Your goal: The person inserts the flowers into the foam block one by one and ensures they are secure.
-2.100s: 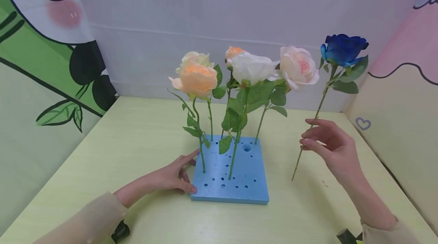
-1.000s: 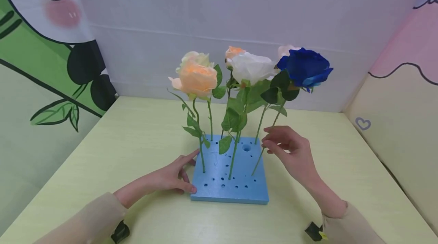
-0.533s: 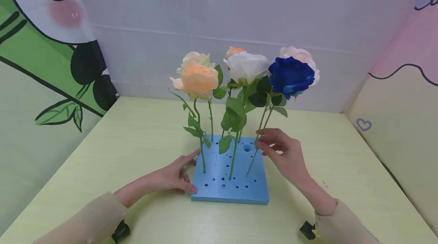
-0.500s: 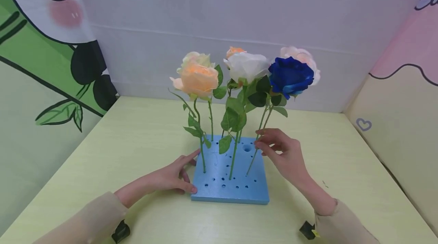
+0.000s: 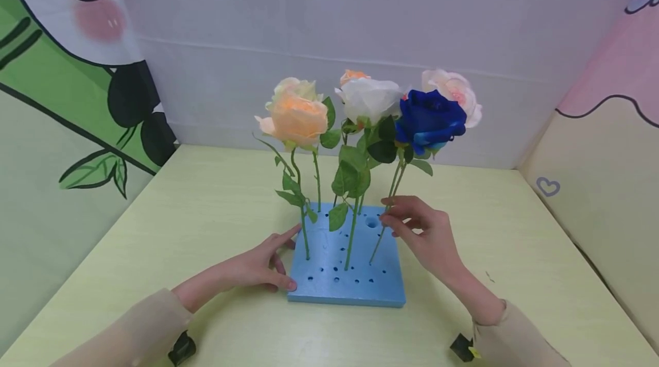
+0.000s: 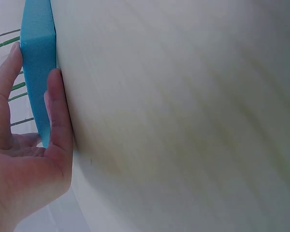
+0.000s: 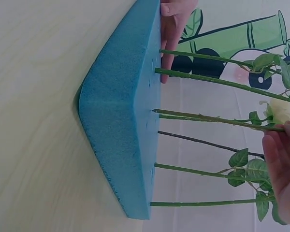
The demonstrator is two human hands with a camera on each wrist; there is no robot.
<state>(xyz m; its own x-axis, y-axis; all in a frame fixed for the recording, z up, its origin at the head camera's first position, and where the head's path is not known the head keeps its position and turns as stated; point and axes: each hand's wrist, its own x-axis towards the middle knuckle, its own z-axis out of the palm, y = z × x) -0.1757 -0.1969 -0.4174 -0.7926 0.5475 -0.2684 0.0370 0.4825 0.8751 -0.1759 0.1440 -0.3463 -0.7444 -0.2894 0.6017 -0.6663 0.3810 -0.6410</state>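
Note:
My right hand (image 5: 424, 235) pinches the stem of a blue rose (image 5: 431, 119) between thumb and fingertips. The rose leans right, and its stem's lower end meets the top of a blue foam board (image 5: 329, 292) full of holes. In the right wrist view that stem (image 7: 203, 117) touches the board's face; whether it has entered a hole is hard to tell. Along the board's left edge lies my left hand (image 5: 259, 264), thumb at the near corner and index finger stretched toward the back. The left wrist view has its fingers (image 6: 60, 116) against the board's side.
Several roses stand in the board: a peach one (image 5: 296, 120) at left, a white one (image 5: 369, 99) in the middle, a pale pink one (image 5: 465, 98) behind the blue rose. Their leaves crowd the middle. A pale cloth wall (image 5: 329, 24) closes off the table's back.
My right hand has brought the blue rose leftward from beside the board until its stem end met the board's top. Lately the bloom has tilted slightly further left. The left hand has stayed put.

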